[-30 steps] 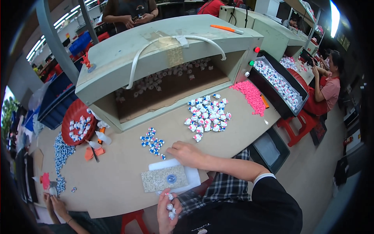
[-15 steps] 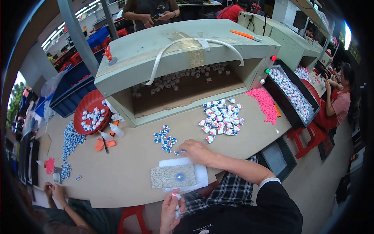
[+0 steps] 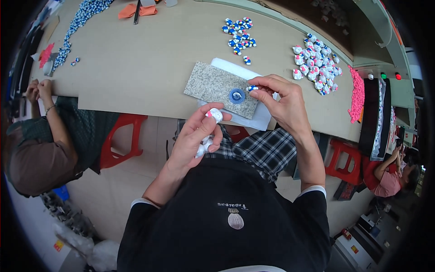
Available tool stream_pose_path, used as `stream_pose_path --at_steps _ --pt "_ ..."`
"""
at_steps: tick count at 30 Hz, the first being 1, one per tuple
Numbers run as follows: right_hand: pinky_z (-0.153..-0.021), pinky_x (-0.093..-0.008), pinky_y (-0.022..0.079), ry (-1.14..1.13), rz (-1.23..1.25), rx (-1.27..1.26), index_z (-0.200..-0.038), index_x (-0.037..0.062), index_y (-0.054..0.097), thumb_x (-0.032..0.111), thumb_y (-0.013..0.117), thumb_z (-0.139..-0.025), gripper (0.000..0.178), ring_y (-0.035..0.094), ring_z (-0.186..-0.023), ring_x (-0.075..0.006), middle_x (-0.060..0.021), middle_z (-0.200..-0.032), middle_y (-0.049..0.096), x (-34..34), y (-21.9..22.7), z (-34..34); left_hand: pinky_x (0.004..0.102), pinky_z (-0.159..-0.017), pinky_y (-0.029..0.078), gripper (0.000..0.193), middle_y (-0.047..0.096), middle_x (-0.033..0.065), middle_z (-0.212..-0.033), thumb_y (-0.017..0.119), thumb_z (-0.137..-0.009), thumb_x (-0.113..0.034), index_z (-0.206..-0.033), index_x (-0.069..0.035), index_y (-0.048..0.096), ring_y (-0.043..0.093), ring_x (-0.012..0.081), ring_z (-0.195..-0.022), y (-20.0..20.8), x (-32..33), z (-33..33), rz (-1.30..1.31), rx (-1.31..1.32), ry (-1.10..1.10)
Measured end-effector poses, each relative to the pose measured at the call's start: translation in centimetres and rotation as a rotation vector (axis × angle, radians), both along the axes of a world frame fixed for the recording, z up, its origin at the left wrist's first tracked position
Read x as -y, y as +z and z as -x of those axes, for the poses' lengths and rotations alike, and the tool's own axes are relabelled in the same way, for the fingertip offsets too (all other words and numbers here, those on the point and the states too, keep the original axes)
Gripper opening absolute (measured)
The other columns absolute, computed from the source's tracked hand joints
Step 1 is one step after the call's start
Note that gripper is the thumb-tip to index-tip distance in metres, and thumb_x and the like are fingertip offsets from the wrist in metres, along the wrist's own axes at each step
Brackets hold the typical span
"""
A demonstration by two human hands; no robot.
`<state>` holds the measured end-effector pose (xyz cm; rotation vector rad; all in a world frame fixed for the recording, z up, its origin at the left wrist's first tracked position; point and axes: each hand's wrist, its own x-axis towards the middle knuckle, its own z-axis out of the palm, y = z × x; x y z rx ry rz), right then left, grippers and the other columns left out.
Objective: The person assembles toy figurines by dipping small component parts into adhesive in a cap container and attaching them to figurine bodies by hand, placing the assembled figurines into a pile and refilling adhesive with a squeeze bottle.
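Between the fingertips of my left hand is a white figurine head with a pink patch. More white heads sit in the same palm, partly hidden by the fingers. My right hand pinches a small blue-and-white figurine body between thumb and forefinger, over the edge of a speckled stone slab. On that slab stands a round blue dish, left of the pinched piece. Under the slab lies a white tray. Beyond it are several small blue-and-white bodies, loosely heaped.
Right of them, white figurines are piled beside a strip of pink pieces. The pale green box stands at the far right. Another person's hands rest at the left table edge, near many tiny blue pieces.
The view has tipped down toward my lap. My right hand has come back from the small bodies to the slab with one pinched. My left hand has risen toward the slab with its heads.
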<state>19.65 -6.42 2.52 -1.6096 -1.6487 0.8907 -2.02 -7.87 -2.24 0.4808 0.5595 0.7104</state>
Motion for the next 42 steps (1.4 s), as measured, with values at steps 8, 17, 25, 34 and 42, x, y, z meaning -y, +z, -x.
stream_pose_path --at_steps 8,17,25,34,42 --pt "-0.059 -0.0308 0.047 0.103 -0.162 0.100 -0.086 0.0019 0.067 0.006 0.066 -0.073 0.014 0.060 -0.066 -0.0225 -0.0096 -0.077 0.062 1.0 -1.2 2.1 0.0178 -0.046 0.036 0.036 0.055 0.0096 -0.102 0.041 -0.095 -0.018 -0.128 -0.004 0.040 0.044 0.0048 -0.055 -0.1 1.3 0.4 -0.076 -0.124 0.028" --pt "-0.062 -0.0259 0.046 -0.049 0.083 -0.348 -0.093 -0.0010 0.065 0.008 0.066 -0.077 0.018 0.059 -0.069 -0.0120 -0.0063 -0.081 0.064 1.2 -1.8 0.7 0.0182 -0.046 0.036 0.031 0.057 0.0071 -0.092 0.047 -0.092 -0.011 -0.122 -0.002 0.046 0.044 0.0048 -0.055 0.4 0.6 -0.8 -0.196 -0.262 0.110" --pt "-0.053 -0.0177 0.035 -0.080 0.330 -0.778 -0.096 -0.0017 0.064 0.009 0.064 -0.081 0.018 0.048 -0.063 -0.0045 -0.0040 -0.078 0.063 2.6 -0.8 1.0 0.0170 -0.046 0.034 0.027 0.056 0.0031 -0.082 0.055 -0.088 -0.007 -0.114 -0.001 0.054 0.044 0.0045 -0.056 0.2 0.4 -2.5 -0.199 -0.203 0.160" --pt "-0.070 -0.0215 0.049 -0.095 0.251 -0.712 -0.094 -0.0030 0.063 0.005 0.062 -0.082 0.015 0.060 -0.075 -0.0093 -0.0060 -0.080 0.064 3.8 -1.6 2.2 0.0162 -0.048 0.036 0.028 0.057 0.0005 -0.076 0.061 -0.083 -0.004 -0.111 -0.002 0.058 0.046 0.0036 -0.058 -0.3 0.7 -2.8 -0.210 -0.239 0.191" --pt "-0.073 -0.0229 0.050 -0.096 0.075 -0.775 -0.095 -0.0065 0.061 -0.001 0.062 -0.081 0.015 0.060 -0.079 -0.0122 -0.0090 -0.087 0.062 4.4 -2.3 2.8 0.0165 -0.056 0.040 0.025 0.062 0.0015 -0.074 0.067 -0.075 0.004 -0.099 0.001 0.063 0.051 0.0027 -0.062 0.0 0.3 -3.2 -0.489 -0.357 0.270"
